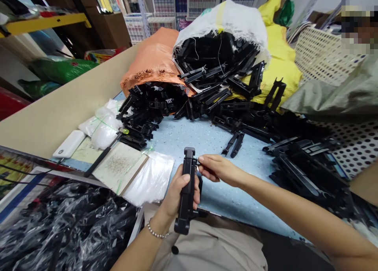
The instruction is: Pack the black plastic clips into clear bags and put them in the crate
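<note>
Your left hand is clasping the black bracket, long axis pointing away from you, your right hand sitting at its far right side, grip unclear.

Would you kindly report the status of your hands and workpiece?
Left hand gripping black bracket. Right hand at its upper side, grip unclear. Loose black parts heaped beyond, apart from both hands.

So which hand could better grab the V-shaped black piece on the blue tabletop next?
Probably the right hand: it is nearer that black piece and only at the side of the black bracket, while the left hand grips it.
</note>
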A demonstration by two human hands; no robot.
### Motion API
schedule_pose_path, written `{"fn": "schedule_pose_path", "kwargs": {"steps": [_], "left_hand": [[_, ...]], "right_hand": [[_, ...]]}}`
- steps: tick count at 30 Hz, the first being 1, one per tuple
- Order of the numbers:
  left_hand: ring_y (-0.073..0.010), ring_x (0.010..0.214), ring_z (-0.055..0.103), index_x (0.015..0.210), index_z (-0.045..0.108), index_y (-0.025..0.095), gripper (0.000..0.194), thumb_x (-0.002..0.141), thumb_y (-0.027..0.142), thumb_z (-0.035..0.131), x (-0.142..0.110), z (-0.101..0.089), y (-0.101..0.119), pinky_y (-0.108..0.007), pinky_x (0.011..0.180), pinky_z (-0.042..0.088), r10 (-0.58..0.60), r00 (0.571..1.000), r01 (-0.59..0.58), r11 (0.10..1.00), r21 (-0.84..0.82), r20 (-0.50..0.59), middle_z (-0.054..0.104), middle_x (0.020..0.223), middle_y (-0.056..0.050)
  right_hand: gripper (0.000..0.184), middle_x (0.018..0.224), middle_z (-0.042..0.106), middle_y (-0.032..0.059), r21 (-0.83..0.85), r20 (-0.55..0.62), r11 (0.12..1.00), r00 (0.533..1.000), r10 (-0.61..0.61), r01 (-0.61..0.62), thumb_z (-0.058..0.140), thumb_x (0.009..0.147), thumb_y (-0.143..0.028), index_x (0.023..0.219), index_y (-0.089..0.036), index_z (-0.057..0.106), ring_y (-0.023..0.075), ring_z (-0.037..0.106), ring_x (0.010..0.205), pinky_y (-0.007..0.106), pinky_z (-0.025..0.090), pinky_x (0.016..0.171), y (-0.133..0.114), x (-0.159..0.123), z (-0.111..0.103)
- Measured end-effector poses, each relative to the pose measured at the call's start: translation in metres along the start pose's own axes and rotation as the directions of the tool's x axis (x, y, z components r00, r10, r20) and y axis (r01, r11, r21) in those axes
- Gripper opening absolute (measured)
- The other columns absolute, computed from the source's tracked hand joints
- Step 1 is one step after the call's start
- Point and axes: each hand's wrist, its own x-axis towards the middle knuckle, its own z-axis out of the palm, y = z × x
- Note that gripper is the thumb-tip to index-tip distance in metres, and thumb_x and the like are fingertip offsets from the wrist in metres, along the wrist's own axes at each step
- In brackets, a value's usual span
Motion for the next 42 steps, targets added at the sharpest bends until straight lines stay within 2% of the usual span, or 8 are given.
{"fn": "schedule_pose_path", "kwargs": {"steps": [6,11,16,20,24,27,31,42], "left_hand": [[-0.0099,0.036,0.052,0.075,0.053,0.014,0.041,0.082,0.054,0.047,0.002,-0.005,0.003,-0.017,0.032,0.037,-0.175,0.973,0.194,0.973,-0.122,0.15,0.057,0.052,-0.001],[-0.0096,0.043,0.055,0.077,0.057,0.013,0.045,0.079,0.057,0.053,0.009,-0.011,0.005,-0.017,0.039,0.041,-0.116,0.992,0.122,0.978,-0.169,0.044,0.06,0.058,-0.003],[-0.0126,0.059,0.057,0.086,0.059,0.014,0.036,0.078,0.049,0.058,0.016,-0.016,0.005,-0.021,0.055,0.047,0.081,0.972,-0.122,0.976,-0.178,-0.222,0.06,0.063,-0.001],[-0.0094,0.053,0.053,0.093,0.059,0.016,0.032,0.077,0.044,0.062,0.017,-0.026,-0.003,-0.019,0.05,0.042,0.261,0.893,-0.239,0.965,0.104,-0.366,0.06,0.067,0.002],[-0.0182,0.081,0.065,0.103,0.061,0.017,0.032,0.079,0.038,0.062,0.024,-0.05,-0.016,-0.025,0.069,0.051,0.318,0.851,-0.165,0.918,0.362,-0.418,0.066,0.084,-0.003],[-0.025,0.119,0.053,0.106,0.065,0.017,0.029,0.08,0.03,0.061,0.029,-0.062,-0.033,-0.038,0.101,0.041,0.297,0.845,-0.083,0.894,0.44,-0.445,0.065,0.11,-0.008],[-0.0261,0.133,0.038,0.112,0.065,0.022,0.036,0.076,0.02,0.063,0.028,-0.054,-0.053,-0.046,0.116,0.017,0.407,0.844,-0.114,0.774,0.623,-0.351,0.053,0.132,-0.009],[-0.021,0.104,0.061,0.13,0.046,0.025,0.047,0.087,0.041,0.058,0.035,0.023,-0.025,-0.035,0.092,0.048,0.114,0.982,-0.1,0.99,0.098,-0.15,0.062,0.115,-0.007]], "right_hand": [[0.033,0.075,0.06,0.0058,-0.517,0.019,0.806,0.946,-0.324,0.287,0.038,0.096,-0.042,0.082,-0.02,0.058,0.0182,0.053,0.069,0.03,0.038,0.061,0.007,0.003,-0.013],[0.044,0.063,0.057,-0.0008,-0.202,-0.002,0.976,0.997,-0.079,0.077,0.026,0.099,-0.047,0.078,-0.022,0.055,0.0127,0.052,0.057,0.025,0.037,0.056,0.003,-0.003,-0.004],[0.04,0.072,0.057,0.0021,-0.146,0.06,0.968,0.979,-0.196,0.203,0.039,0.093,-0.055,0.076,-0.021,0.053,0.0152,0.048,0.063,0.028,0.037,0.06,-0.006,-0.032,0.047],[0.048,0.055,0.045,-0.0039,0.299,0.16,0.939,0.979,0.129,-0.172,0.026,0.095,-0.058,0.071,-0.021,0.046,0.0109,0.039,0.047,0.023,0.034,0.046,0.011,-0.042,0.086],[0.045,0.064,0.054,0.0002,0.217,0.037,0.949,0.974,0.225,-0.227,0.033,0.094,-0.057,0.079,-0.02,0.055,0.0143,0.051,0.056,0.027,0.043,0.054,0.047,-0.031,0.055],[0.032,0.103,0.059,0.0134,-0.156,-0.576,0.93,0.795,0.189,-0.334,0.052,0.086,-0.046,0.1,-0.019,0.06,0.0276,0.054,0.094,0.043,0.044,0.08,0.083,-0.021,-0.002],[0.054,0.118,0.052,0.0205,0.009,-0.736,0.846,0.569,0.367,-0.533,0.059,0.075,-0.03,0.126,-0.013,0.05,0.0358,0.053,0.103,0.051,0.043,0.085,0.121,-0.019,-0.051],[0.027,0.105,0.059,0.0088,-0.124,-0.423,0.992,0.903,-0.07,0.019,0.041,0.095,-0.03,0.119,-0.025,0.051,0.0227,0.057,0.093,0.037,0.048,0.08,0.026,-0.062,0.024]]}}
